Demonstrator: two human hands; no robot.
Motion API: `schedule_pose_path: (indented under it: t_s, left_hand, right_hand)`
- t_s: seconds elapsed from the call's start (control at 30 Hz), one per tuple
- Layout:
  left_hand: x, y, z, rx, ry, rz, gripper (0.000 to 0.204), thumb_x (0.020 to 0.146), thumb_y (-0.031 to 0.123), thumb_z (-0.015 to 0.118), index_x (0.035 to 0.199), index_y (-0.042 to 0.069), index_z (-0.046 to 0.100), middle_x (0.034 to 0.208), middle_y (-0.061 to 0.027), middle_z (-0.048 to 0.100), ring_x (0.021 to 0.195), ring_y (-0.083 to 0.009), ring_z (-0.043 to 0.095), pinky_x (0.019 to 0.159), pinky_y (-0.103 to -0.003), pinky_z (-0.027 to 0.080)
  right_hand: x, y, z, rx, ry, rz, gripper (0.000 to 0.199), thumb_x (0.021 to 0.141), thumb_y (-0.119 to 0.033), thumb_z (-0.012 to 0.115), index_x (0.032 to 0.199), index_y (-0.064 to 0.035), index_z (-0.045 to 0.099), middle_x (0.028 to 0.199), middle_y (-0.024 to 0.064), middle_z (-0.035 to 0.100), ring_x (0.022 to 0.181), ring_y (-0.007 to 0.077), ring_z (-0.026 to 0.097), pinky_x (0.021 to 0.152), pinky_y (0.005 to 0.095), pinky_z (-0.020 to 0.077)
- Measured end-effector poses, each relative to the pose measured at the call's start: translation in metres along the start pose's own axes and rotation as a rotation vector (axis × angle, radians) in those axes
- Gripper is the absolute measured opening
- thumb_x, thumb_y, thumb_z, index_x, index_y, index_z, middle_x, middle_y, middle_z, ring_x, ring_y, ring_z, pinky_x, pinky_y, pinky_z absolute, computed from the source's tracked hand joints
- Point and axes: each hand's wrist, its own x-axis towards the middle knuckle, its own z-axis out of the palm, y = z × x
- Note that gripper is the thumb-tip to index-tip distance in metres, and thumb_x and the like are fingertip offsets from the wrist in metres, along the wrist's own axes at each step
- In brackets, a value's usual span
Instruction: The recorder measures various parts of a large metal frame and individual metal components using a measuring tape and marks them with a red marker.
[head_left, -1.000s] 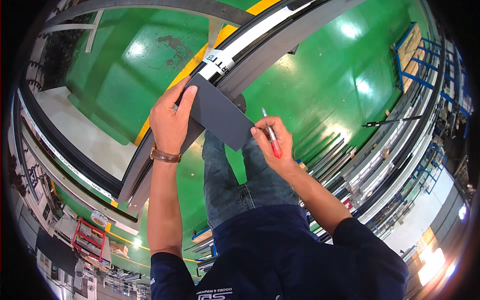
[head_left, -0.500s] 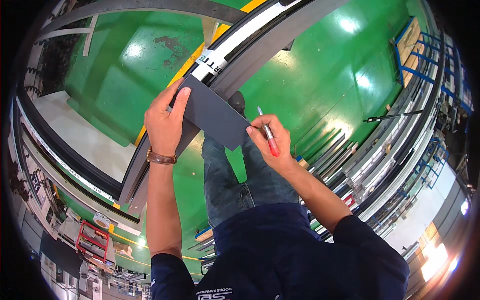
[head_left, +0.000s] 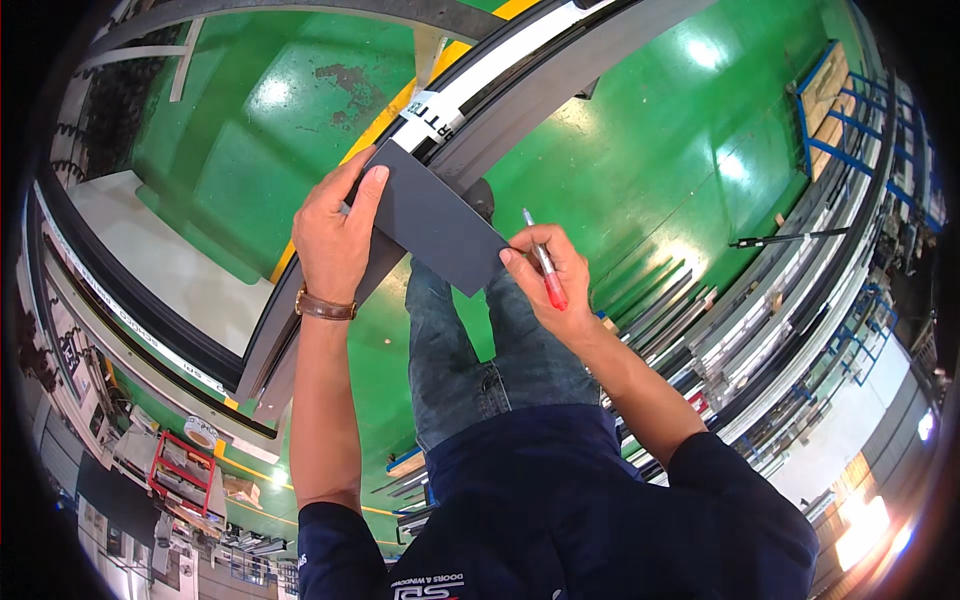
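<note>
The green floor (head_left: 640, 150) spreads out underneath, glossy in patches. A long dark frame (head_left: 530, 110) crosses it from about eight o'clock to one o'clock, with a white strip along its upper part. Long profiles (head_left: 760, 340) lie in rows between three and four o'clock, in greys, black and white. At two o'clock a blue rack (head_left: 804, 135) holds pale wooden boards (head_left: 825, 105). At eight o'clock stands a red open rack (head_left: 186, 474); its contents are too small to make out.

Just off centre toward eleven o'clock is the dark grey panel (head_left: 435, 215): flat, plain, rectangular and matte, with straight edges and crisp corners. Its long sides slope from ten toward four o'clock, and its upper end overlaps the frame in view; whether it rests there cannot be told.

The left hand (head_left: 338, 220), at ten o'clock, grips the panel's upper left end, thumb on the face. The right hand (head_left: 555, 275), between two and three o'clock, is curled narrow around a pen (head_left: 541, 256), thumb by the panel's right corner. The slim pen has a clear barrel, a red end and a tip pointing toward eleven o'clock.
</note>
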Motion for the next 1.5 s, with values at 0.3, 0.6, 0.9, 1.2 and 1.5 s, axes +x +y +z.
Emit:
schedule_pose_path:
  t_s: [0.3, 0.6, 0.9, 1.2, 1.5]
  left_hand:
    - [0.000, 0.001, 0.000, 0.003, 0.001, -0.004, 0.035, 0.097, 0.031, 0.075, 0.122, 0.006, 0.077, 0.115, -0.0150, 0.077, 0.104, -0.0254, 0.073, 0.092, -0.035, 0.054]
    - [0.000, 0.001, 0.000, 0.016, -0.010, -0.014, 0.036, 0.097, 0.031, 0.076, 0.122, 0.005, 0.076, 0.116, -0.0157, 0.077, 0.106, -0.0264, 0.073, 0.094, -0.036, 0.054]
    - [0.000, 0.000, 0.000, 0.055, 0.011, 0.021, 0.034, 0.096, 0.028, 0.077, 0.121, 0.005, 0.077, 0.116, -0.0159, 0.077, 0.105, -0.0277, 0.073, 0.094, -0.037, 0.054]
    - [0.000, 0.003, 0.001, 0.097, 0.025, 0.017, 0.033, 0.094, 0.028, 0.078, 0.119, 0.007, 0.077, 0.114, -0.0155, 0.077, 0.103, -0.0282, 0.074, 0.092, -0.037, 0.055]
    - [0.000, 0.002, 0.001, 0.092, 0.042, 0.042, 0.031, 0.093, 0.025, 0.079, 0.118, 0.007, 0.078, 0.110, -0.0149, 0.078, 0.098, -0.0281, 0.074, 0.088, -0.036, 0.056]
  right_hand:
    - [0.001, -0.001, -0.003, -0.008, -0.007, 0.026, 0.021, 0.092, -0.003, 0.078, 0.107, -0.0048, 0.063, 0.088, 0.0021, 0.069, 0.069, 0.0046, 0.057, 0.063, 0.0236, 0.0491]
    - [0.003, -0.003, -0.008, -0.090, -0.027, 0.008, 0.023, 0.091, -0.005, 0.080, 0.108, -0.0056, 0.064, 0.091, 0.0041, 0.072, 0.074, 0.0076, 0.063, 0.067, 0.0254, 0.0529]
    - [0.041, -0.038, -0.019, 0.021, -0.025, -0.133, 0.019, 0.102, -0.008, 0.060, 0.117, -0.0016, 0.070, 0.089, 0.0085, 0.069, 0.086, 0.0144, 0.065, 0.075, 0.0301, 0.0507]
    - [0.098, -0.058, 0.028, 0.071, -0.088, -0.334, 0.010, 0.085, -0.002, 0.073, 0.089, -0.0002, 0.065, 0.080, 0.0074, 0.064, 0.073, 0.0157, 0.062, 0.065, 0.0316, 0.0498]
    - [0.104, -0.048, 0.035, 0.022, -0.122, -0.361, 0.011, 0.083, -0.002, 0.073, 0.085, -0.0008, 0.062, 0.078, 0.0081, 0.063, 0.072, 0.0183, 0.062, 0.066, 0.0326, 0.0500]
